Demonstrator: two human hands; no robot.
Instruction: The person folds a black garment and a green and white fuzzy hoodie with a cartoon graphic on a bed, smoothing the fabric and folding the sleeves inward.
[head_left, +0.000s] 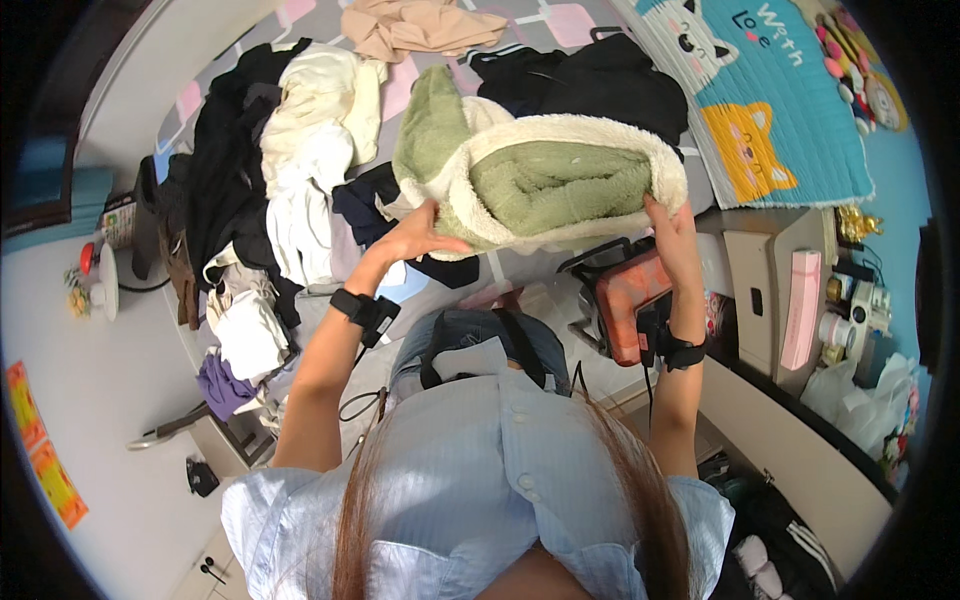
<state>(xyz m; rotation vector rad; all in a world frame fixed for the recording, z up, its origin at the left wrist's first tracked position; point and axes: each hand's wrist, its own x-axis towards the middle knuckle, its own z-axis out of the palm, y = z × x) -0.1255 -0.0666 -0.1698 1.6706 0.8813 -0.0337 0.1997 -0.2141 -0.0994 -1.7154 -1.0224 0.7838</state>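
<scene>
A green plush garment with cream fleece edging (562, 180) is held in a folded bundle above the bed, one green part of it pointing towards the far side. My left hand (429, 234) grips its near left corner, the thumb lying on top. At the near right corner, my right hand (670, 225) pinches the cream edge. Black clothing (592, 82) lies just beyond the bundle. To its left are dark navy clothing (367, 202), white and cream clothes (311, 150) and a long black garment (225, 165).
A peach cloth (420, 28) lies at the bed's far side. Purple cloth (225, 384) sits at the near left. An orange-red cushioned chair (630, 300) stands below my right hand. A beige cabinet (757, 292) and a blue cat-patterned mat (795, 127) are at the right.
</scene>
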